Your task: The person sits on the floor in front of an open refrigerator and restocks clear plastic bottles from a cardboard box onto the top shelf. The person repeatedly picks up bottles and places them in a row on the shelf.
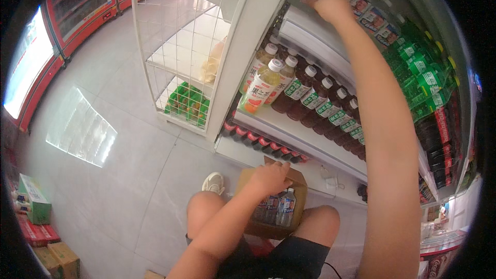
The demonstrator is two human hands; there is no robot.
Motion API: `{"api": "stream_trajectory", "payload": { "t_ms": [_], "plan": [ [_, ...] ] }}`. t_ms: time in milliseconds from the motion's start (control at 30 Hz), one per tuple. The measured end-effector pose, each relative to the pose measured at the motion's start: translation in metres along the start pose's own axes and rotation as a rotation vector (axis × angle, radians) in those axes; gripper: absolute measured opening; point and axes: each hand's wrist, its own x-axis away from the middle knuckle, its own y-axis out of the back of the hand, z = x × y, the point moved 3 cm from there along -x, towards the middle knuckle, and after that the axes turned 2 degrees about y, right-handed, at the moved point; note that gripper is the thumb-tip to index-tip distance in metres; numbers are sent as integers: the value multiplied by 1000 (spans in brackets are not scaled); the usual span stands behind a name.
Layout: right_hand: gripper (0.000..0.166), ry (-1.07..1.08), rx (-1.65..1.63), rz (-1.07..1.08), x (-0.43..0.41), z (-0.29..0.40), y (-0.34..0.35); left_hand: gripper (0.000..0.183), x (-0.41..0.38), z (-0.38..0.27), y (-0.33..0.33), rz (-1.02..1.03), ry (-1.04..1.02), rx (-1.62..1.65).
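My left hand [270, 178] rests at the far edge of an open cardboard box [271, 231] between my knees; whether it grips anything is unclear. Clear plastic bottles [286, 208] with blue labels stand inside the box. My right hand [334, 2] is raised to an upper shelf of the cooler, beside a row of blue-labelled bottles [372, 19]; its fingertips are cut off by the view's top edge. Below that shelf stand fruit-tea bottles [259, 92] with pale yellow drink and dark-drink bottles [310, 99] with green labels. Green soda bottles [420, 71] fill the shelf at right.
Small cola bottles [254, 138] line the bottom shelf. A white wire rack [176, 42] adjoins the cooler on the left. Red-framed coolers [83, 11] stand across the tiled floor. Cardboard boxes [64, 259] and a green carton [35, 197] are at lower left.
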Motion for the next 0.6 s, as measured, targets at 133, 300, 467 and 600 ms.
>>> {"api": "stream_trajectory", "payload": {
  "t_ms": [133, 300, 467, 600],
  "plan": [
    [99, -15, -74, 281, 18, -2, 9, 52, 1, 0, -3, -8, -25, -7],
    [82, 330, -401, -52, 34, -50, -8, 54, -13, 8, -24, 71, 8, -52],
    [72, 383, -357, 84, 72, -45, 20, 56, -12, 13, -33, 54, -8, -111],
    [70, 242, -365, 213, 68, -49, 14, 55, -7, -3, -36, 96, -7, -165]
  ]
}}
